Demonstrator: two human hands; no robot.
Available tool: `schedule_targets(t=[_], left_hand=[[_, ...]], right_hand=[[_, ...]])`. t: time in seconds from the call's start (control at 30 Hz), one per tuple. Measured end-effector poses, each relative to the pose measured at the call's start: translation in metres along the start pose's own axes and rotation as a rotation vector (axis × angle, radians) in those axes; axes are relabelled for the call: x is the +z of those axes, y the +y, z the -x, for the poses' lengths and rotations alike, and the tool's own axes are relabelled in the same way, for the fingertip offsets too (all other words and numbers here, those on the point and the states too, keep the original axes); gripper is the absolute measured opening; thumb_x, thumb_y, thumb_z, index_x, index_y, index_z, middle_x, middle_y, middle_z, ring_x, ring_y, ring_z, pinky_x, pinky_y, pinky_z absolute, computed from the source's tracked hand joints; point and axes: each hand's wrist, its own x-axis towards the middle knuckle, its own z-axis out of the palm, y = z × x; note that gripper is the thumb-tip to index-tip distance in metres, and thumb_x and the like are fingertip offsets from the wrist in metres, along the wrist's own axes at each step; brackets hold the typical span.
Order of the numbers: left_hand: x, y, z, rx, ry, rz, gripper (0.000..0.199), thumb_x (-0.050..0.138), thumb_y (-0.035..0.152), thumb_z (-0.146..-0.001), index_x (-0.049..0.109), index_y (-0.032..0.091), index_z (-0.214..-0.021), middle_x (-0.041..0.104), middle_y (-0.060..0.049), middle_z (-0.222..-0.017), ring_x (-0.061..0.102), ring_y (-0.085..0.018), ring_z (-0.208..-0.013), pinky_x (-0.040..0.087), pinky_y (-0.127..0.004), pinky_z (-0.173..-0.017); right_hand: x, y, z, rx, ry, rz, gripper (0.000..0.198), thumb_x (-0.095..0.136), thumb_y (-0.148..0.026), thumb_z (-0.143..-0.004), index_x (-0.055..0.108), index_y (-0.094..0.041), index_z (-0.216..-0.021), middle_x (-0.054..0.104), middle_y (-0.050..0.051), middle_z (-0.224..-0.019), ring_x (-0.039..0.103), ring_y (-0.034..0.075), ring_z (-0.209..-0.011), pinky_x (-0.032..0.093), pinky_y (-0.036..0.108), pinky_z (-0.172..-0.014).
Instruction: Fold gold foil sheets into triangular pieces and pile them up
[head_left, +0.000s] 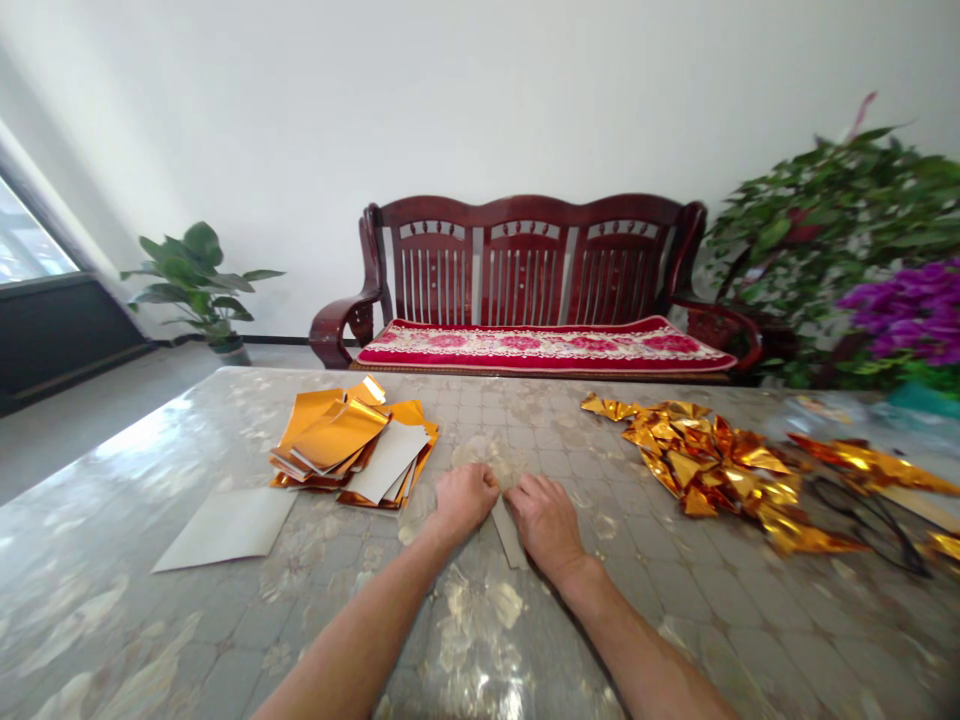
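- The thing I am working on is a small sheet of paper. It lies flat on the table, right in front of me, in the middle.
- The sheet sits between my two hands and partly under them. Only a thin strip of it shows in the gap.
- Its long side seems to run away from me, tipped a little to the left. I cannot see its far end.
- My left hand is curled into a loose fist and presses down on the left part of the sheet.
- My right hand lies flatter, with bent fingers, and presses on the right part. Both hands touch the paper, so neither one is nearer.
- I cannot tell if any finger is pinching an edge. It looks more like pushing down than holding.
- The side I see is dull grey-white. I cannot see the other side.
- To the left, near my left hand, is a messy stack of gold and white sheets.
- Further left, one white sheet lies alone.
- To the right, well apart from my right hand, is a heap of folded gold pieces.
- Past the table stands a red wooden bench with a flowery cushion.
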Motion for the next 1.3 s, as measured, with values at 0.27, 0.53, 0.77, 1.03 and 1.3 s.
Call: schedule_targets(t=[0.27, 0.53, 0.77, 1.03, 1.3], left_hand=[[0.012, -0.005, 0.015, 0.256, 0.037, 0.034, 0.025, 0.05, 0.018, -0.09, 0.072, 0.026, -0.099, 0.071, -0.003, -0.103, 0.063, -0.017, -0.099, 0.044, -0.026, -0.087], [0.014, -0.005, 0.025, 0.311, 0.049, 0.022, 0.02, 0.053, 0.025, -0.091, 0.072, 0.025, -0.099, 0.067, -0.005, -0.098, 0.061, -0.018, -0.098, 0.044, -0.028, -0.088], [0.018, -0.005, 0.03, 0.324, 0.06, -0.026, 0.025, 0.05, 0.024, -0.093, 0.069, 0.026, -0.109, 0.064, -0.004, -0.104, 0.059, -0.019, -0.103, 0.044, -0.029, -0.093], [0.02, -0.005, 0.03, 0.351, 0.066, -0.094, 0.023, 0.047, 0.027, -0.096, 0.069, 0.024, -0.102, 0.063, -0.005, -0.104, 0.058, -0.019, -0.101, 0.044, -0.029, -0.091], [0.02, -0.004, 0.031, 0.373, 0.075, -0.152, 0.023, 0.047, 0.028, -0.097, 0.068, 0.023, -0.101, 0.063, -0.006, -0.105, 0.058, -0.02, -0.1, 0.045, -0.031, -0.09]], right_hand=[[-0.003, 0.0, 0.001, 0.012, -0.008, -0.044, 0.018, 0.052, -0.023, -0.096, 0.071, -0.025, -0.097, 0.064, 0.004, -0.088, 0.051, 0.019, -0.088, 0.029, 0.032, -0.074], [-0.006, 0.004, 0.001, 0.047, -0.031, -0.113, 0.021, 0.052, -0.023, -0.095, 0.072, -0.026, -0.09, 0.064, 0.003, -0.086, 0.052, 0.019, -0.089, 0.032, 0.03, -0.077], [-0.005, 0.009, 0.0, 0.131, -0.058, -0.256, 0.023, 0.054, -0.019, -0.09, 0.075, -0.027, -0.092, 0.068, 0.003, -0.087, 0.056, 0.018, -0.091, 0.038, 0.027, -0.08], [0.001, 0.036, -0.001, 0.154, -0.113, -0.627, 0.023, 0.06, -0.015, -0.078, 0.075, -0.023, -0.093, 0.071, 0.002, -0.093, 0.062, 0.018, -0.091, 0.044, 0.027, -0.083], [0.005, 0.041, 0.002, 0.136, -0.103, -0.685, 0.021, 0.06, -0.012, -0.078, 0.076, -0.024, -0.085, 0.066, 0.0, -0.082, 0.061, 0.014, -0.079, 0.044, 0.024, -0.073]])
